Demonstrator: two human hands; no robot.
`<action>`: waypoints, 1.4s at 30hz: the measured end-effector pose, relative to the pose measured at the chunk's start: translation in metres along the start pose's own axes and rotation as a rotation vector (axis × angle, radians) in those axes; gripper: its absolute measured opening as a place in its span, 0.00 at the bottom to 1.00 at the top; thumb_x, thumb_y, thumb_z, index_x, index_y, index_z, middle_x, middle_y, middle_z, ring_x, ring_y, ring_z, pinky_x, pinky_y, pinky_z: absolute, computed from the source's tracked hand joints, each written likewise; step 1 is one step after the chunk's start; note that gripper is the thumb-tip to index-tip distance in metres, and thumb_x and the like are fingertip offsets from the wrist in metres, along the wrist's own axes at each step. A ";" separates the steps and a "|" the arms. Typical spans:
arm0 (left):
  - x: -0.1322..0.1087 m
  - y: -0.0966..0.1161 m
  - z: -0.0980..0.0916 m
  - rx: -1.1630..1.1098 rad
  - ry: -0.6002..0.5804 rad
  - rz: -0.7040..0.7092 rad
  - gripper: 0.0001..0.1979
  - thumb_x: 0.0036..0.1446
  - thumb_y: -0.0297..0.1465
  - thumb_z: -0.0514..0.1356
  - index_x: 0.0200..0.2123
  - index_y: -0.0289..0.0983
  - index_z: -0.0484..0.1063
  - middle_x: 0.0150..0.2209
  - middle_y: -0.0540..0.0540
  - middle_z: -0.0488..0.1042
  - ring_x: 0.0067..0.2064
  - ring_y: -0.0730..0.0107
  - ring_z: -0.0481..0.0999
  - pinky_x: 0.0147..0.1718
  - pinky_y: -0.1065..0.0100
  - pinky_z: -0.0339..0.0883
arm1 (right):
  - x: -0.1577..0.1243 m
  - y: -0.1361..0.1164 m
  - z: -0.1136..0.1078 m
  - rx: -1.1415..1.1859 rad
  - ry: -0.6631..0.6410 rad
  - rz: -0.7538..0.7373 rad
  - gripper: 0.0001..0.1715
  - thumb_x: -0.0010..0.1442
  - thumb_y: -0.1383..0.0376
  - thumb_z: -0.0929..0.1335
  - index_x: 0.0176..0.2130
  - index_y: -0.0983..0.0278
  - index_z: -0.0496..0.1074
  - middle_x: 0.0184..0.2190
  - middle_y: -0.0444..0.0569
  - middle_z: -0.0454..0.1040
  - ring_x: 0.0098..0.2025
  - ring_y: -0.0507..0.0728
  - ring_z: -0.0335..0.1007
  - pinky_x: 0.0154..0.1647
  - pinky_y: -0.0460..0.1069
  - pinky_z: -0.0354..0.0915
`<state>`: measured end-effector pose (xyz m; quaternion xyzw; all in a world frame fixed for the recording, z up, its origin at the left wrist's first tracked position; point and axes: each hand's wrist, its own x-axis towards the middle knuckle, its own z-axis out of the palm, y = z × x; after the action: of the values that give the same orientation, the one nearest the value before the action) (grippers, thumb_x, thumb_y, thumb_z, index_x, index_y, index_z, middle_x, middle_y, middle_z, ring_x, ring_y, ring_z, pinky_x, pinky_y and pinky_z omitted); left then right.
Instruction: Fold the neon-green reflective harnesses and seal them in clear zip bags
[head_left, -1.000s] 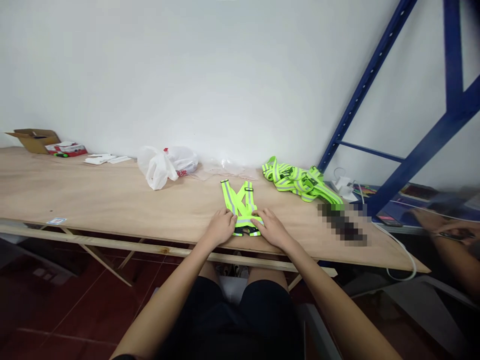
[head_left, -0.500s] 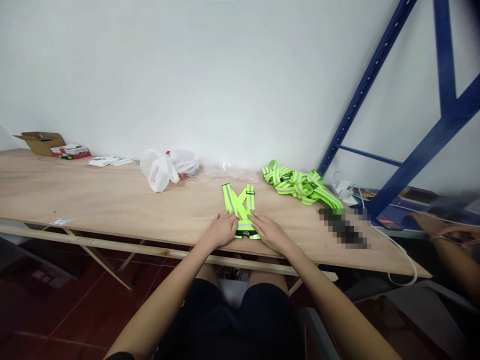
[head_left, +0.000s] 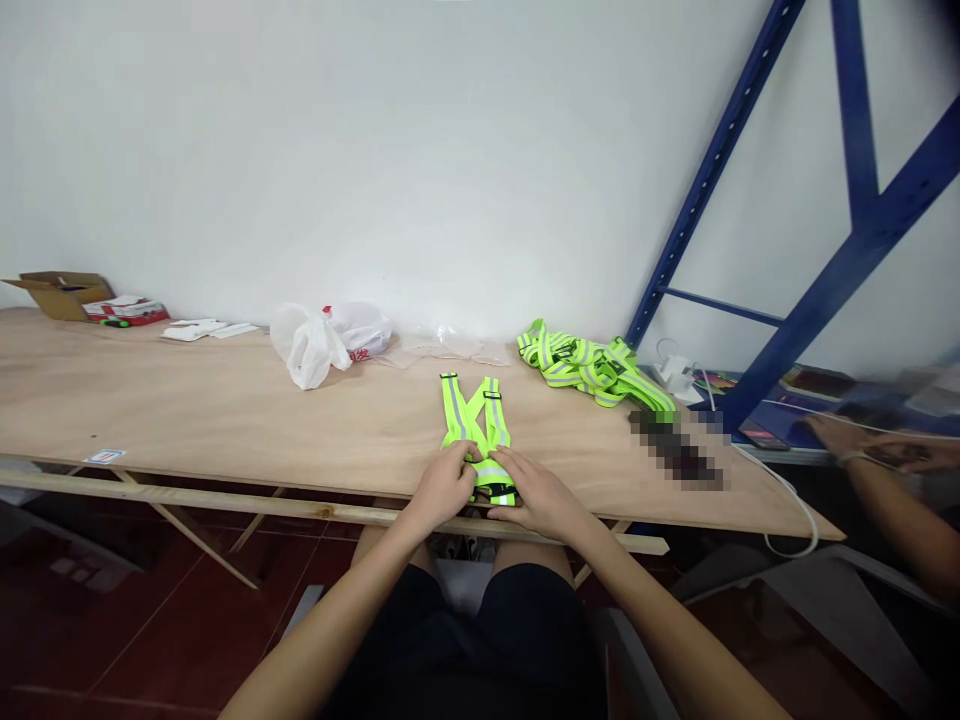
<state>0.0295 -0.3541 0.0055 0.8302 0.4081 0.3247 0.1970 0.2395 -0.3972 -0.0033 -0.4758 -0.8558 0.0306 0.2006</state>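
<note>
A neon yellow-green reflective vest, made of straps with silver-grey stripes and black buckles, lies flat at the table's front edge. Its two upper straps cross in an X. My left hand has its fingers curled in on the vest's left side, thumb and fingers pinched at the strap. On the other side my right hand grips the lower right part, fingers on top and thumb down by the bottom edge. Both palms partly cover the vest's lower band.
A heap of similar reflective vests lies to the right. White plastic bags, clear film, papers and an open cardboard box line the wall. A blue metal rack and another person's arm are at the right.
Both hands lay flatter on the vest before. Now the left fingers have curled in and the right thumb has spread to the lower edge. The vest sits nearer the table's front edge.
</note>
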 end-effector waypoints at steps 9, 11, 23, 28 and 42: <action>-0.016 -0.006 -0.012 0.145 0.068 0.156 0.09 0.65 0.26 0.48 0.43 0.39 0.67 0.50 0.40 0.74 0.53 0.58 0.72 0.59 0.48 0.61 | -0.004 -0.006 0.004 -0.148 0.007 0.017 0.40 0.61 0.56 0.72 0.68 0.58 0.59 0.63 0.64 0.66 0.61 0.70 0.67 0.57 0.63 0.69; -0.025 -0.013 -0.018 0.226 0.075 0.263 0.08 0.68 0.29 0.49 0.40 0.39 0.68 0.50 0.41 0.74 0.55 0.60 0.72 0.64 0.47 0.55 | -0.004 -0.009 0.002 -0.147 0.014 0.022 0.40 0.61 0.57 0.72 0.67 0.60 0.60 0.63 0.64 0.65 0.61 0.70 0.67 0.57 0.62 0.69; -0.036 -0.019 -0.037 0.170 -0.116 0.338 0.10 0.67 0.37 0.57 0.47 0.40 0.72 0.57 0.40 0.73 0.57 0.56 0.73 0.55 0.56 0.68 | -0.015 -0.007 0.013 -0.249 0.129 -0.165 0.28 0.68 0.64 0.64 0.65 0.62 0.64 0.62 0.56 0.69 0.65 0.66 0.62 0.62 0.63 0.64; -0.036 -0.019 -0.032 0.179 -0.092 0.327 0.09 0.68 0.37 0.54 0.43 0.40 0.71 0.54 0.40 0.75 0.54 0.55 0.74 0.52 0.57 0.68 | -0.017 -0.008 0.014 -0.140 0.253 -0.163 0.22 0.68 0.67 0.61 0.60 0.62 0.70 0.57 0.57 0.74 0.58 0.62 0.71 0.56 0.59 0.70; 0.034 -0.025 -0.019 0.272 -0.042 0.035 0.21 0.70 0.36 0.46 0.31 0.37 0.74 0.36 0.42 0.76 0.42 0.60 0.75 0.44 0.62 0.65 | 0.035 0.013 -0.003 0.070 0.232 0.167 0.19 0.71 0.61 0.59 0.49 0.61 0.76 0.43 0.52 0.78 0.45 0.59 0.75 0.47 0.52 0.70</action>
<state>0.0179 -0.3105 0.0175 0.8628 0.4296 0.2525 0.0855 0.2347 -0.3614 0.0070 -0.5385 -0.7827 0.0216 0.3113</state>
